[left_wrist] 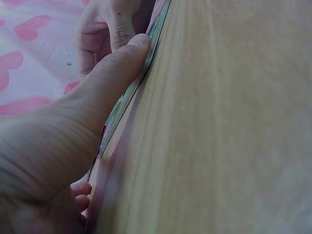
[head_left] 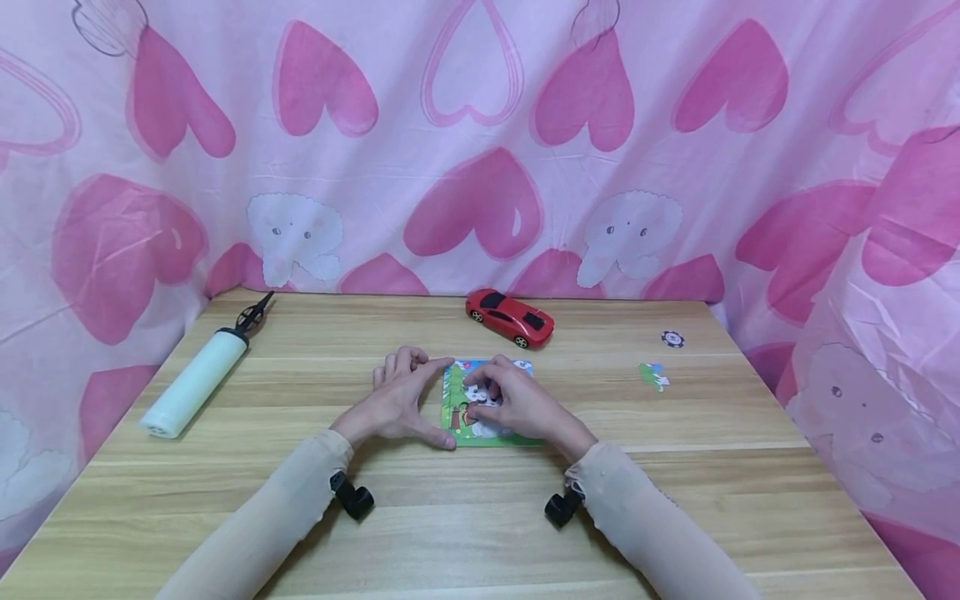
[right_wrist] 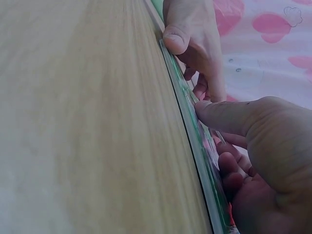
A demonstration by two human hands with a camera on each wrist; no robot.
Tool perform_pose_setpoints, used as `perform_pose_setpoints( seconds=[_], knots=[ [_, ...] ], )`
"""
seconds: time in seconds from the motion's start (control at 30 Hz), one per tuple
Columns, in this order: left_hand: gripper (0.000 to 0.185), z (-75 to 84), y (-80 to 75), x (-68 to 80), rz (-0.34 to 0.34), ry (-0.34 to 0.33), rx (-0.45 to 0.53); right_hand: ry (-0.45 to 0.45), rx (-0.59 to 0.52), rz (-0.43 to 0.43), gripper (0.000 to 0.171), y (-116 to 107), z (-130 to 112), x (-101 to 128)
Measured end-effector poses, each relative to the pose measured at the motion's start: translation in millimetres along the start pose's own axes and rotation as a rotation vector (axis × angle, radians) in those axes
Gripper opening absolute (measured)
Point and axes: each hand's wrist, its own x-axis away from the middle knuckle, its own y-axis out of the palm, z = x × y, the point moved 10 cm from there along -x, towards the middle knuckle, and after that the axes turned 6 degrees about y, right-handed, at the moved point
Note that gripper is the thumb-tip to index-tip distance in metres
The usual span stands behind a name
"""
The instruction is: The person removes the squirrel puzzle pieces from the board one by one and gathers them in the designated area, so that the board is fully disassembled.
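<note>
A small jigsaw puzzle (head_left: pixel 453 385) with a colourful cartoon picture and a green border lies flat at the middle of the table. Along its left side rests my left hand (head_left: pixel 392 406), thumb at the near corner and index finger stretched to the far corner. My right hand (head_left: pixel 522 402) is over the puzzle's right half and covers part of the picture. Between its thumb and fingers, the right wrist view shows the thin pale edge of a puzzle piece (right_wrist: pixel 221 137), pinched and tilted up from the board. The picture on that piece is hidden.
Loose puzzle pieces (head_left: pixel 655 377) lie to the right, with a round dark-and-white chip (head_left: pixel 672 339) behind them. A red toy car (head_left: pixel 512 318) stands beyond the puzzle. On the left lies a pale green hand pump (head_left: pixel 197 383) with a black nozzle. A pink heart-patterned curtain (head_left: pixel 465 275) borders the table.
</note>
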Motion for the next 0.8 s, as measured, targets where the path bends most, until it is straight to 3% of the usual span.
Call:
perform_pose_setpoints(
  seconds=[0.37, 0.63, 0.8],
  knots=[
    [0.137, -1.1, 0.7, -0.2, -0.007, -0.003, -0.002, -0.030, -0.044, 0.002, 0.041, -12.7, 1.7, 1.1],
    [0.137, -1.7, 1.7, 0.9, -0.011, -0.016, 0.012, 0.074, -0.155, 0.021, 0.041, -35.1, 9.1, 8.2],
    [0.137, -1.4, 0.9, 1.4, -0.013, -0.020, 0.019, -0.026, -0.072, 0.118, 0.043, -69.0, 4.3, 13.4]
  ],
)
